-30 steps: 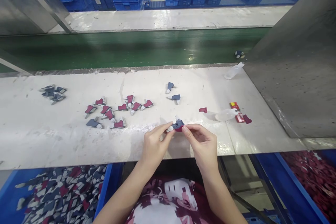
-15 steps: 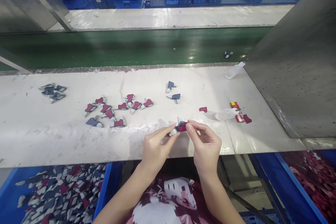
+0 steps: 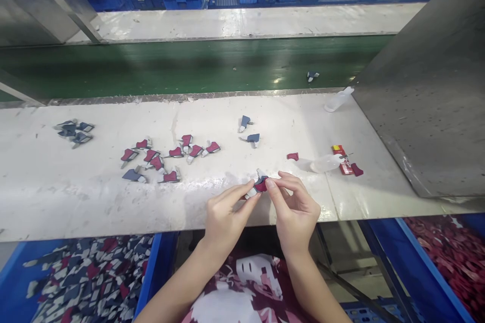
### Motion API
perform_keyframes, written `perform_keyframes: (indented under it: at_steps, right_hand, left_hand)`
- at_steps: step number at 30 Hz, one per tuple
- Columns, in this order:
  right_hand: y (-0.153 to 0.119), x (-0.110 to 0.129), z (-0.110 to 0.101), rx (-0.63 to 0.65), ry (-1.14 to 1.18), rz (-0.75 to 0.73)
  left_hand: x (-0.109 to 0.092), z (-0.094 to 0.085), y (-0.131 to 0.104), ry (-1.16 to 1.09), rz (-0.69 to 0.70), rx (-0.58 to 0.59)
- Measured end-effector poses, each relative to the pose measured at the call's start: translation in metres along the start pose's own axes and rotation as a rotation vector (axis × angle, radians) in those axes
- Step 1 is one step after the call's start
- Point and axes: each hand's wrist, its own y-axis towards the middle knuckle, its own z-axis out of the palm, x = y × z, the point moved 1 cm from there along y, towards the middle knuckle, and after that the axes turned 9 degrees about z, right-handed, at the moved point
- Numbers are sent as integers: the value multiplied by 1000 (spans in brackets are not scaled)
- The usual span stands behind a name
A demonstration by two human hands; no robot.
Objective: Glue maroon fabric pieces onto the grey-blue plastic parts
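Observation:
Over the front of the white table, my left hand (image 3: pixel 227 212) pinches the grey-white end of a small part (image 3: pixel 260 183) with blue and dark red faces. My right hand (image 3: pixel 295 207) grips the same part at its red side, thumb on the red face. Left of my hands lie several red-faced parts (image 3: pixel 195 151) and one blue-grey part (image 3: pixel 134 175). Two blue parts (image 3: pixel 252 138) rest beyond my hands. A loose red piece (image 3: pixel 292 156) sits to the right, near a translucent bottle (image 3: pixel 326 163), a red and yellow packet (image 3: pixel 343 160) and another red piece (image 3: pixel 356 169).
Beyond the table runs a green belt (image 3: pixel 170 68) carrying one blue and white part (image 3: pixel 312 76). A second bottle (image 3: pixel 339 99) lies near a metal panel (image 3: pixel 428 101). Below are blue bins of parts (image 3: pixel 91 277) and red pieces (image 3: pixel 450 257). Blue parts (image 3: pixel 74 132) are clustered far left.
The part on the green belt has moved left. My right thumb and fingers have shifted slightly left over the red face of the held part, which stays in both hands.

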Motion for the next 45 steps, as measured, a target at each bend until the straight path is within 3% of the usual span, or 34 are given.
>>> perform_keyframes:
  at_steps: [8, 15, 19, 23, 27, 30, 35, 45]
  right_hand:
    - [-1, 3, 1, 4, 12, -51]
    - [-3, -4, 0, -28, -17, -172]
    - [-4, -4, 0, -23, 17, -178]
    - [3, -3, -4, 96, 155, 33]
    - [17, -1, -10, 356, 168, 239]
    - [22, 2, -11, 470, 134, 190]
    - [18, 5, -8, 414, 103, 13]
    - [15, 1, -11, 395, -49, -66]
  left_hand:
    - [-5, 0, 0, -73, -36, -32]
    - [-10, -1, 4, -389, -491, 21]
    - [-10, 1, 11, -514, -586, -42]
    - [-9, 2, 14, -547, -596, -57]
    - [-8, 0, 13, -483, -524, -37]
    - [-8, -2, 12, -439, -466, -25]
    - [-9, -1, 12, -426, -439, -10]
    - [-9, -3, 15, -525, -508, -31]
